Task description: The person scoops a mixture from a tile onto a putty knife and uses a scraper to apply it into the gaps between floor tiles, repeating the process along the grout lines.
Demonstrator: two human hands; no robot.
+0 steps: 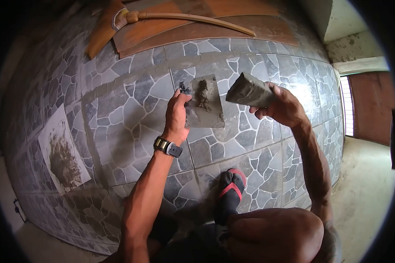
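Observation:
My left hand (177, 113), with a watch (167, 146) at its wrist, is closed on the left edge of a flat rectangular plate (217, 119) smeared grey. A lump of wet grey mortar (203, 94) sits on that plate. To its right, my right hand (281, 105) grips a thick rectangular block (249, 90) coated in the same grey, thumb on its right end and fingers beneath. The block is tilted and apart from the plate. Both are held above the stone-patterned tile floor (153, 90).
A broom (186, 16) lies at the back across brown boards (210, 33). On the left lies a white sheet (74, 164) stained with mortar. Grey smears follow the tile joints. My sandalled foot (232, 186) is on the tiles, and a doorway (364, 107) stands at the right.

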